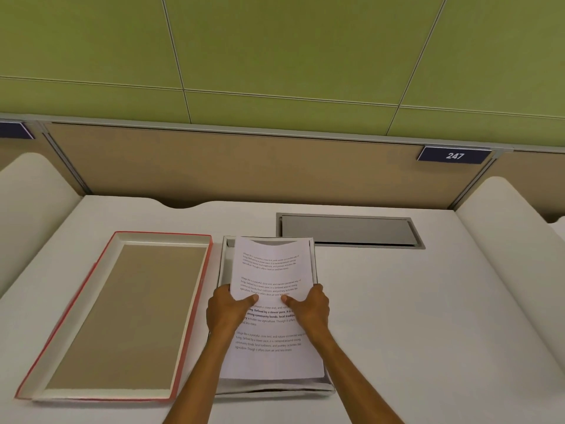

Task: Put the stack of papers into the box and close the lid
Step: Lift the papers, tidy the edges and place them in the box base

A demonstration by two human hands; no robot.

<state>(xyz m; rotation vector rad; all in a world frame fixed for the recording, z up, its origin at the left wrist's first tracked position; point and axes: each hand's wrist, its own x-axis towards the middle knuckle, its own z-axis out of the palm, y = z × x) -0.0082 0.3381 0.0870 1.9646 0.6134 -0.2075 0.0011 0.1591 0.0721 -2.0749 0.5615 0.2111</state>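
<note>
Papers [269, 270]: a white printed stack, held over the open box, far edge bowed and sagging slightly; it covered most of the box's inside, near edge just short of the box's near wall.
Box [224, 261]: white and shallow, flat on the desk near the middle, long side running near to far; only its rim and near wall showed around the stack.
Lid [122, 316]: off, lying inside-up on the desk just left of the box, red outside, pale walls, tan floor; a narrow gap lay between it and the box.
Left hand [226, 313]: clamped on the stack's left edge, thumb on top of the page, fingers hidden beneath.
Right hand [308, 310]: clamped on the stack's right edge the same way, thumb on top, pointing toward the other thumb.
Desk [428, 316]: white, with a grey cable hatch [348, 229] set in it far right of the box.
Sign [454, 155]: dark blue, reading 247, on the far partition at right.
</note>
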